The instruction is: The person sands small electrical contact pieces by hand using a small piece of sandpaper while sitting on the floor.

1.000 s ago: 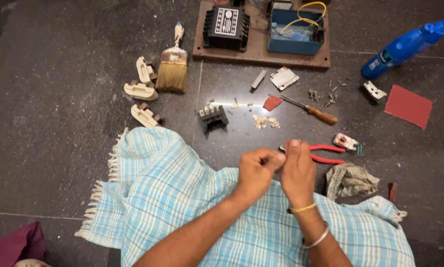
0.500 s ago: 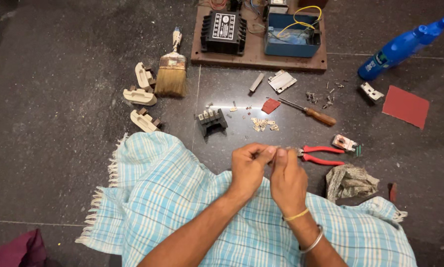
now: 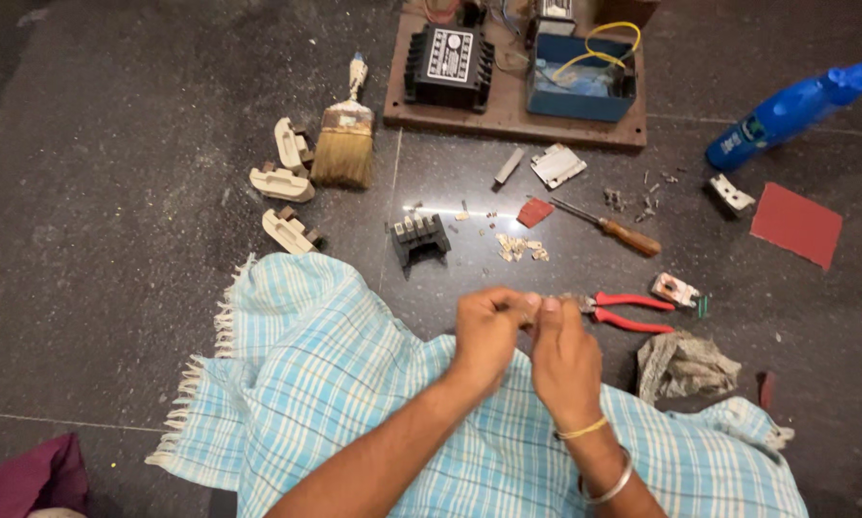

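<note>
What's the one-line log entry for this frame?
left hand: pinching small part, fingertips meeting right | right hand: same | red pliers: on floor beside right hand | checked cloth: under arms

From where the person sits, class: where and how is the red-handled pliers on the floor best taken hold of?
Grip the pliers by the two red handles, probably coming from the right with the right hand. The handles point right and lie slightly splayed and clear, while the metal nose sits close against the fingertips.

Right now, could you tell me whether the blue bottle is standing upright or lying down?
Lying down: the blue bottle rests on its side on the dark floor, neck towards the picture's upper right.
</note>
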